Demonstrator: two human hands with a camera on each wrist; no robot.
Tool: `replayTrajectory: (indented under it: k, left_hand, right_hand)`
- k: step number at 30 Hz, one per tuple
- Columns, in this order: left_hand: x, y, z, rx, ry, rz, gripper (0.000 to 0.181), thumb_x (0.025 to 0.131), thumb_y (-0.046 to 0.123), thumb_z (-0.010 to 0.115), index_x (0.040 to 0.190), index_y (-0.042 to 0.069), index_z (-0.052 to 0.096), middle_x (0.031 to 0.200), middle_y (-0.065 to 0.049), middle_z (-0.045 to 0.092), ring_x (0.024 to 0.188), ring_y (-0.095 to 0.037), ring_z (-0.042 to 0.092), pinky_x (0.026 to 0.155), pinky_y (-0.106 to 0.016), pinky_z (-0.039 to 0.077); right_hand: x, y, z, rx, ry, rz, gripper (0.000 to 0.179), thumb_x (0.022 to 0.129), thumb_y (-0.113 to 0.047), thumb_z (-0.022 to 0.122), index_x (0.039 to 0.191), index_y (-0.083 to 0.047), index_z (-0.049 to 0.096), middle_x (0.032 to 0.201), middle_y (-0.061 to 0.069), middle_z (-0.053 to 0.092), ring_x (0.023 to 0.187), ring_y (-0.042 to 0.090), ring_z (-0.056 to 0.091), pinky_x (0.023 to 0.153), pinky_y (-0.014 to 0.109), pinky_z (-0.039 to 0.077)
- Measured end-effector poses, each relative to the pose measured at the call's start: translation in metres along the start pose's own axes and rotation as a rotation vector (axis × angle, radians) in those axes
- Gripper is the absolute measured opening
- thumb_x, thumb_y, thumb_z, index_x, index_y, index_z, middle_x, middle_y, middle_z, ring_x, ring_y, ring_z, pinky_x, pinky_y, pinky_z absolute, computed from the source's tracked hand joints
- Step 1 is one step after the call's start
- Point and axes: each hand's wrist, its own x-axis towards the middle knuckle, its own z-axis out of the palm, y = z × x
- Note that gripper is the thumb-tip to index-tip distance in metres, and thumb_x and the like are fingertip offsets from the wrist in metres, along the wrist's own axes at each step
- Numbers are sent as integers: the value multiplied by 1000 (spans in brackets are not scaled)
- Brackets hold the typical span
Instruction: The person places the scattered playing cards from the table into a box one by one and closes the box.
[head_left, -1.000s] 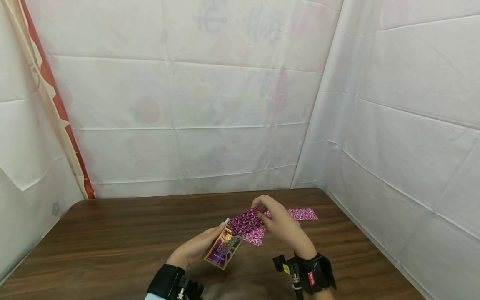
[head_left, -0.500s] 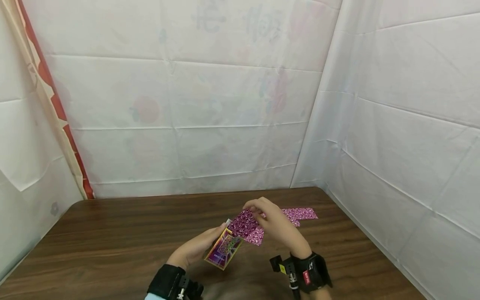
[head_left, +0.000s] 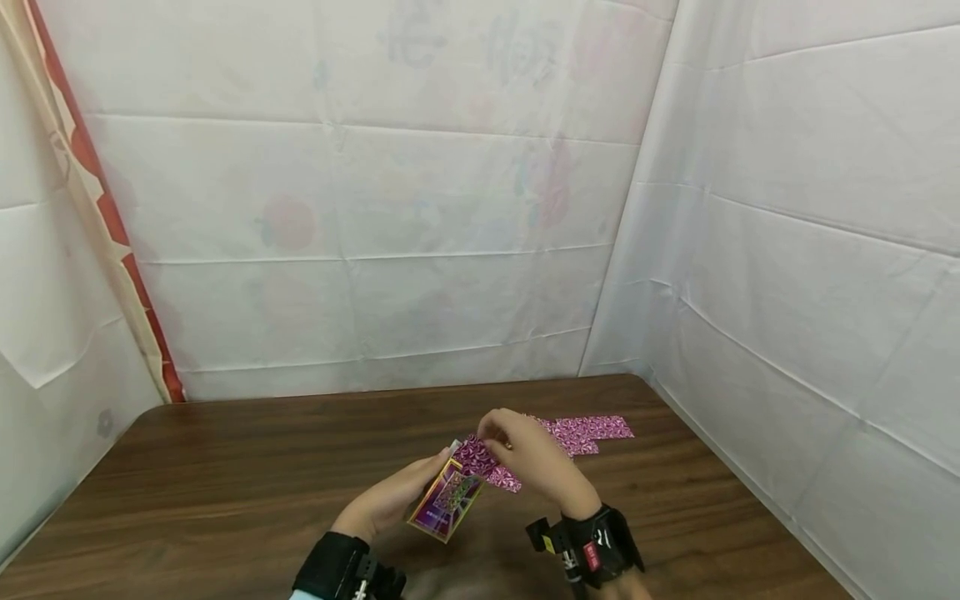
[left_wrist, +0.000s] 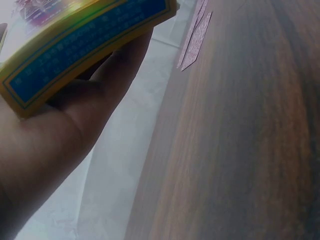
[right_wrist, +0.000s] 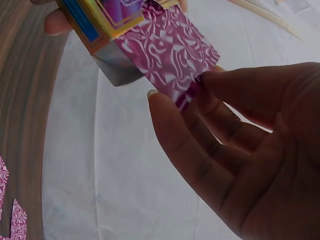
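Left hand point(head_left: 393, 493) wraps a purple-and-gold printed carton point(head_left: 446, 504) above the brown wooden table's point(head_left: 247, 483) near middle, right hand point(head_left: 534, 454) pinches a shiny magenta swirl-patterned card point(right_wrist: 165, 57) at its mouth, neither fully in nor clear, matching loose cards point(head_left: 609, 427) lying far right.

Cards point(head_left: 592, 430) lie on the table point(head_left: 262, 467), right of the box point(head_left: 446, 505).
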Motion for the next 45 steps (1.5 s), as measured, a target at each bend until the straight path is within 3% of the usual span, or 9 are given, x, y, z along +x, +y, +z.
replayTrajectory:
  k: [8, 15, 21, 25, 31, 37, 45]
  left_hand:
    - [-1, 1, 0, -3, -16, 13, 77, 95, 62, 25, 140, 1, 38, 121, -12, 59, 103, -20, 60, 92, -44, 45]
    - [-1, 2, 0, 2, -9, 12, 76, 95, 61, 25, 140, 1, 38, 121, -14, 59, 103, -20, 59, 91, -46, 45]
    - [-1, 1, 1, 23, 19, -3, 78, 94, 63, 26, 139, 1, 38, 125, -16, 56, 108, -24, 57, 94, -55, 41]
    - [-1, 0, 2, 36, 38, -16, 79, 93, 64, 27, 140, 2, 38, 129, -20, 53, 112, -29, 54, 95, -64, 34]
    - [0, -3, 4, 36, 64, -27, 79, 93, 64, 27, 140, 2, 38, 133, -23, 48, 120, -40, 46, 98, -70, 26]
    - [0, -5, 7, 27, 65, -36, 79, 94, 63, 28, 141, 1, 36, 137, -26, 43, 127, -48, 35, 99, -72, 19]
    - [1, -4, 6, 34, 73, -37, 81, 92, 66, 29, 141, 2, 37, 138, -26, 42, 128, -50, 33, 98, -74, 17]
  right_hand:
    - [2, -3, 6, -24, -52, -11, 5, 91, -15, 60, 93, -14, 64, 90, -4, 60, 80, 5, 55, 71, 19, 48]
    - [2, -4, 4, -2, -92, -12, 13, 94, -15, 56, 99, -11, 67, 88, -3, 57, 75, 4, 50, 65, 19, 45]
    - [5, 13, 5, 35, -58, 37, 14, 95, -16, 53, 100, -11, 66, 87, -3, 54, 73, 7, 48, 63, 21, 43]
    - [8, 33, 11, 9, -56, 101, 14, 94, -13, 55, 102, -7, 65, 91, 2, 56, 81, 13, 54, 69, 28, 47]
    - [9, 58, 24, -9, -122, 178, 18, 90, -8, 58, 105, -1, 62, 103, 14, 63, 96, 28, 60, 79, 42, 51]
    - [10, 75, 38, -78, -200, 201, 32, 82, -5, 64, 112, 6, 59, 112, 21, 61, 105, 36, 57, 88, 48, 47]
    - [20, 87, 48, -134, -217, 370, 54, 76, -15, 74, 124, 0, 54, 126, 21, 55, 120, 39, 48, 99, 53, 39]
